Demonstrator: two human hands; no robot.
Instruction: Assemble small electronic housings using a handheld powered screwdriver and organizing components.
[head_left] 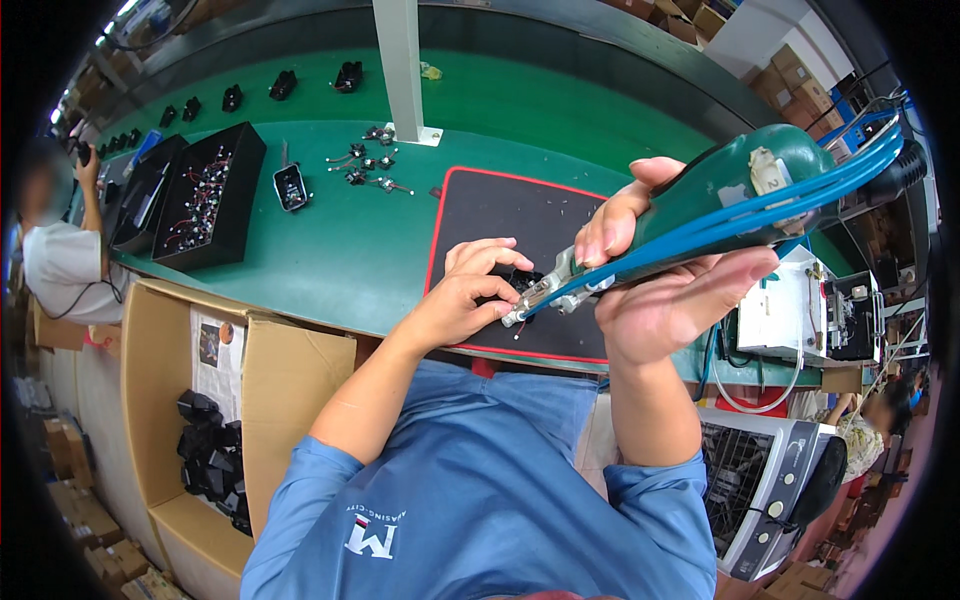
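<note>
left hand (470, 290): fingers were closed on a small black part (515, 283), held on the black mat (500, 215).
right hand (660, 290): was clamped around a green power screwdriver (720, 195), its tip set at the part.
blue hoses (800, 200): were run along the screwdriver.
mat: was laid on the green surface (360, 250).

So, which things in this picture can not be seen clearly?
- Small black part, head view: mostly covered by the left hand and the tool's tip.
- Green power tool: its blue hoses leave at the right rim.
- Parts in the black tray: too small to identify.
</note>
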